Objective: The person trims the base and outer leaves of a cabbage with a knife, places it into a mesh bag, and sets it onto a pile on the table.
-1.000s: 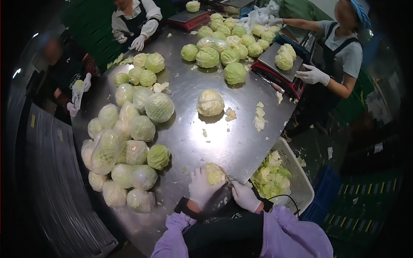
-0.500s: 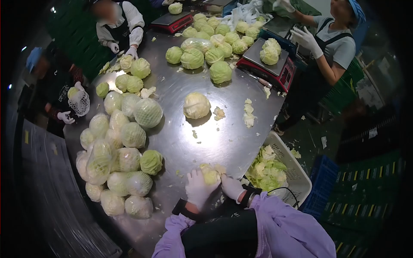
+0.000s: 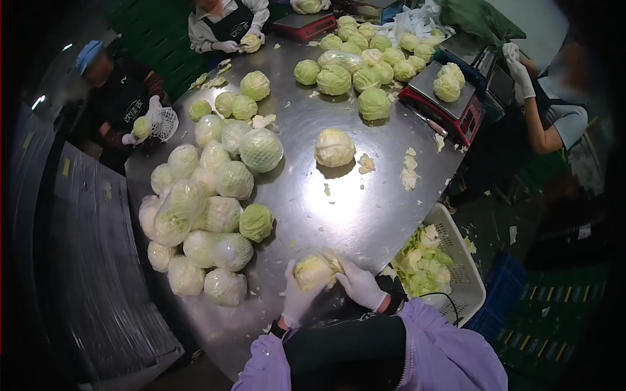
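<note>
A small pale yellow cabbage [image 3: 313, 271] is between my gloved hands near the table's front edge. My left hand [image 3: 301, 298] wraps its left and lower side. On the other side, the fingers of my right hand [image 3: 360, 285] pinch a loose outer leaf [image 3: 334, 262]; the fingertips are partly hidden. Farther up the table stands a whitish cabbage [image 3: 335, 148], with leaf scraps [image 3: 366, 163] beside it. To my left, a bare green cabbage [image 3: 256, 222] rests against a pile of cabbages in clear wrap and net [image 3: 215, 221].
A white basket [image 3: 471, 287] of trimmed leaves stands at the table's right edge. Loose cabbages [image 3: 334, 79] and a red scale [image 3: 450, 104] with cabbages on it occupy the far side. A knife [image 3: 427, 121] lies beside the scale. Several co-workers stand around the table.
My view has swung left, so the table appears farther right. My hands have turned the cabbage up, showing more of it. A co-worker at the far left now holds a cabbage in both hands.
</note>
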`<state>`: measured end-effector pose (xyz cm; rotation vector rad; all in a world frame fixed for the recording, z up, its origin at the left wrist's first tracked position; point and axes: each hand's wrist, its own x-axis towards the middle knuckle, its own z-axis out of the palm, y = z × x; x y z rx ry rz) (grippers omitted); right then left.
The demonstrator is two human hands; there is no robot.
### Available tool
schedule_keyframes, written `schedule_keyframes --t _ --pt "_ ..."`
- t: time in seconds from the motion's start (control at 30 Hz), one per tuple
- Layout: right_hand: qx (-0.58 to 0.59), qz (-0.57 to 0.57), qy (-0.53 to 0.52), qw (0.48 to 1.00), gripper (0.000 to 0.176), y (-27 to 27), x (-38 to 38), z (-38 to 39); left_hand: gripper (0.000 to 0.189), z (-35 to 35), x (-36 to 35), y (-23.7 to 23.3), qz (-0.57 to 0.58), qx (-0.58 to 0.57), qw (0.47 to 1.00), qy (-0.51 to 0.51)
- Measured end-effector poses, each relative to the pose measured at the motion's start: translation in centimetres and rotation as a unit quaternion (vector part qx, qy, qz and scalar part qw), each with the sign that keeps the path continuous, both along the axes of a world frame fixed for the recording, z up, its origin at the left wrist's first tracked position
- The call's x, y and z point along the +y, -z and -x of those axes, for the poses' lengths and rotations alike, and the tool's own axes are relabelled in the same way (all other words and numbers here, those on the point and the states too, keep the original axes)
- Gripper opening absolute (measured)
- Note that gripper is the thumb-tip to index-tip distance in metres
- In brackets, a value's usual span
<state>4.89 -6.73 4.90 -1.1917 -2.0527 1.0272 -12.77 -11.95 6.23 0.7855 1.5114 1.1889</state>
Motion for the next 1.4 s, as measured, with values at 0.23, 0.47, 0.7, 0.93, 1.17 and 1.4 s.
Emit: schedule_keyframes --t 0.23,0.47,0.7,0.93,1.17,1.4 --pt "-0.105 0.049 -0.007 0.993 0.045 0.4 2.0 0.5 0.085 -0.4 1.4 0.7 -0.003 0.259 0.964 0.061" --pt "0.018 0.059 0.009 0.998 0.037 8.1 5.7 -1.2 0.087 0.3 1.0 1.6 -0.022 0.315 0.944 0.098" --pt "-0.132 0.234 0.032 0.963 0.05 4.9 5.9 -0.8 0.093 6.2 -2.6 5.5 -0.048 0.068 0.985 0.154" --pt "-0.161 0.024 0.001 0.987 0.06 -3.5 5.8 -1.1 0.086 3.9 -1.8 1.7 -0.01 0.066 0.994 0.089" --pt "-0.116 -0.052 -0.07 0.989 0.044 -0.7 2.8 1.3 0.076 1.4 1.2 -0.7 -0.009 0.281 0.941 0.19" --pt "-0.133 -0.029 -0.105 0.985 0.047 -1.6 4.7 0.9 0.067 1.8 1.4 1.1 -0.094 0.277 0.942 0.165"
